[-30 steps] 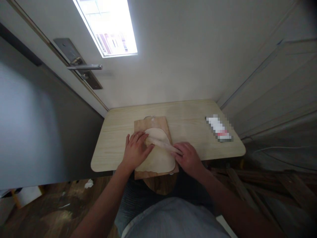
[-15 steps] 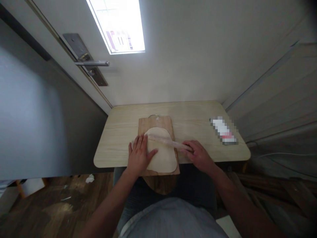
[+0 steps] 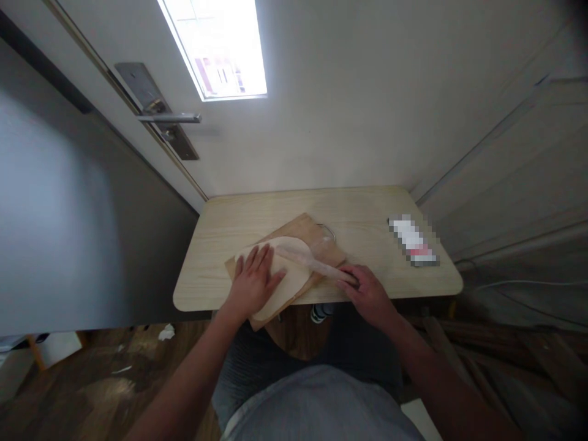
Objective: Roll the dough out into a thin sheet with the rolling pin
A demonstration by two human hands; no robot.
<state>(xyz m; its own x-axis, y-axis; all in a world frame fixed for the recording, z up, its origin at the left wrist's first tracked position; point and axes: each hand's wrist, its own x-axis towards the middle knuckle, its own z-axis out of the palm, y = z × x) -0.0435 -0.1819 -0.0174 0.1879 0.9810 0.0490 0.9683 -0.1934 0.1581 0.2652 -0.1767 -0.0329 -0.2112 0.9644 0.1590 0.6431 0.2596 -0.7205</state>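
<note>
A flat sheet of pale dough (image 3: pixel 290 283) lies on a wooden cutting board (image 3: pixel 301 228), which sits at a slant near the table's front edge. The board's metal loop handle points to the back right. My left hand (image 3: pixel 253 278) rests flat on the left part of the dough, fingers spread. Wrapped around the near end of a rolling pin (image 3: pixel 321 267) is my right hand (image 3: pixel 366 292). The floury pin lies across the dough, its far end close to my left fingertips.
A light wooden table (image 3: pixel 239 217) carries the board, with a pixelated phone-like object (image 3: pixel 413 241) at its right. Behind it stands a white door with a metal handle (image 3: pixel 169 117) and a bright window (image 3: pixel 220 49). Crumpled white paper (image 3: pixel 166 332) lies on the floor.
The board and dough have turned clockwise, the handle end swinging to the right and the near end to the left. My left hand has shifted slightly left; the right still grips the pin.
</note>
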